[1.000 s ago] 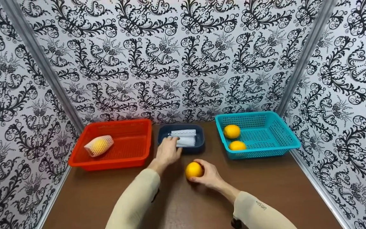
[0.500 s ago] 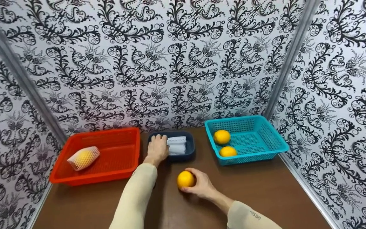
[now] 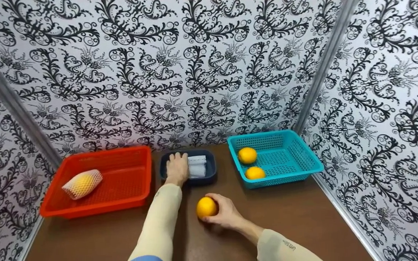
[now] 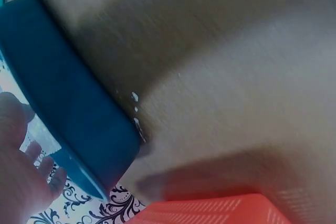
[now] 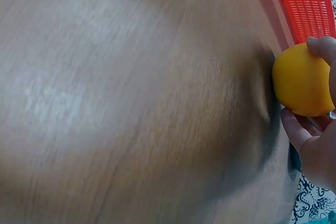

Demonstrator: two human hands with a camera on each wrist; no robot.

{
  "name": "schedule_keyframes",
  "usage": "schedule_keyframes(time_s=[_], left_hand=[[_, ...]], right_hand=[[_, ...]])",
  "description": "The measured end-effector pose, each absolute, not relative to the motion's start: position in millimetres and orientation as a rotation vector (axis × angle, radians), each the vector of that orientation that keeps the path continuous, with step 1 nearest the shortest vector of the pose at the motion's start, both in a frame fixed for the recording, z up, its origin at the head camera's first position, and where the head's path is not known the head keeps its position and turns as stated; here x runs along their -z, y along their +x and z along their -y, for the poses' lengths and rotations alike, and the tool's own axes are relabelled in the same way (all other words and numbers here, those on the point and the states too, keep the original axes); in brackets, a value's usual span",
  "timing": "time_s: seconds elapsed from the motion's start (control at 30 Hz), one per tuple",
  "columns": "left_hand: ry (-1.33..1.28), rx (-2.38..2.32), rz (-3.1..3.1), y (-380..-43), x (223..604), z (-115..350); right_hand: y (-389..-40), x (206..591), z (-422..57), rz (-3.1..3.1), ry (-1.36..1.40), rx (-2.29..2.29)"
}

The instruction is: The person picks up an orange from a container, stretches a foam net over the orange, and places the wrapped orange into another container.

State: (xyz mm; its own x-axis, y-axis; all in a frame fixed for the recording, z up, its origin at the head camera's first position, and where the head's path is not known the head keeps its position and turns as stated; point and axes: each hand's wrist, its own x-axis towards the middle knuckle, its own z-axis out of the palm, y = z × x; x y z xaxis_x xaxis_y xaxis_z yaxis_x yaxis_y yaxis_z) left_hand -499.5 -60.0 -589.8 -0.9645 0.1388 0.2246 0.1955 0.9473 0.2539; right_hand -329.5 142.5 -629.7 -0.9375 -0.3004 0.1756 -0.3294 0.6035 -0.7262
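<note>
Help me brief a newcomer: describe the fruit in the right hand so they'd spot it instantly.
On the brown table, find the dark blue tray. Nearer the person, the right hand grips a yellow-orange fruit. It's the only visible fruit outside a basket: two bare fruits sit in the turquoise basket, a netted fruit in the red basket.

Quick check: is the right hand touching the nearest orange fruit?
Touching. The right wrist view shows the right hand gripping the orange fruit, digits laid directly on its surface.
</note>
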Motion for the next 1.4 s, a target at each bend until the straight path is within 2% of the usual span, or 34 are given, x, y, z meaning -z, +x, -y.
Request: schedule_keyframes(time_s=[0.47,1.0,1.4], left_hand=[[-0.242,0.485,2.665,-501.2,590.8,71.7],[-0.281,0.572,2.597,-485.0,551.2,87.0],[-0.352,0.583,2.497,-460.5,528.5,106.1]], right_hand=[[-320.8,629.7,-139.0,2.781,0.579,-1.268],[-325.2,626.1,-140.1,2.774,0.615,-1.214],[-334.6,617.8,-149.9,2.772,0.54,-1.359]])
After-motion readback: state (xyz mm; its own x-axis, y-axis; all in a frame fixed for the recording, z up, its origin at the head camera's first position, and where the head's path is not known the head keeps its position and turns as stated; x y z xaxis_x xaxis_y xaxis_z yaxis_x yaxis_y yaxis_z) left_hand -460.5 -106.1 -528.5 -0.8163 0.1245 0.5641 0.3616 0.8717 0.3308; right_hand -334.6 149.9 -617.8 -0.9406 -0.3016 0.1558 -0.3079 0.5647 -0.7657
